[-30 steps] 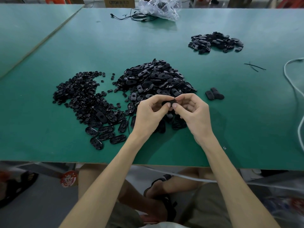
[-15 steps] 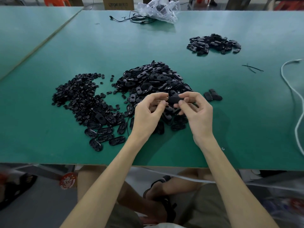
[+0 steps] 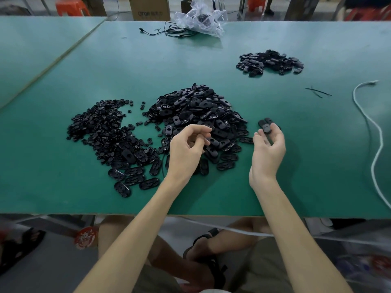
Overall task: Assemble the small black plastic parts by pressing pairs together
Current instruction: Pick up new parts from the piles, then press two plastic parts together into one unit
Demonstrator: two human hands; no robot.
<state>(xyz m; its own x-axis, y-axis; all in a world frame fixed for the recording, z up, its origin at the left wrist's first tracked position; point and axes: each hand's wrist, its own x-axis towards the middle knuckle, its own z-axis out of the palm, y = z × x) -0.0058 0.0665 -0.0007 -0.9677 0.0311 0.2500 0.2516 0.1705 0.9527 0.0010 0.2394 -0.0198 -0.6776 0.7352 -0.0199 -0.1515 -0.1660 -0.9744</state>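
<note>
The person's left hand [image 3: 188,149] is hovering over the near edge of a big heap of black oval plastic shells [image 3: 196,108] in the middle of the green-topped table [image 3: 211,60]. Its fingers are curling loosely with thumb and forefinger close together, and I cannot tell whether they are pinching anything. The right hand [image 3: 268,149] is lying palm-up and relaxed, holding nothing firmly. Its fingertips [image 3: 275,125] are reaching a small cluster of black oval plastic parts [image 3: 263,123] just right of the heap; whether they are touching is unclear.

A spread of smaller black plastic pieces [image 3: 99,125] is lying left of the heap, merging with it near the front. A separate pile of black oval parts [image 3: 270,62] is sitting well apart at far right.

A crumpled clear plastic bag [image 3: 203,20] is resting at the far edge with something dark inside. Behind it a brown cardboard box [image 3: 149,7] is standing, its contents hidden.
</note>
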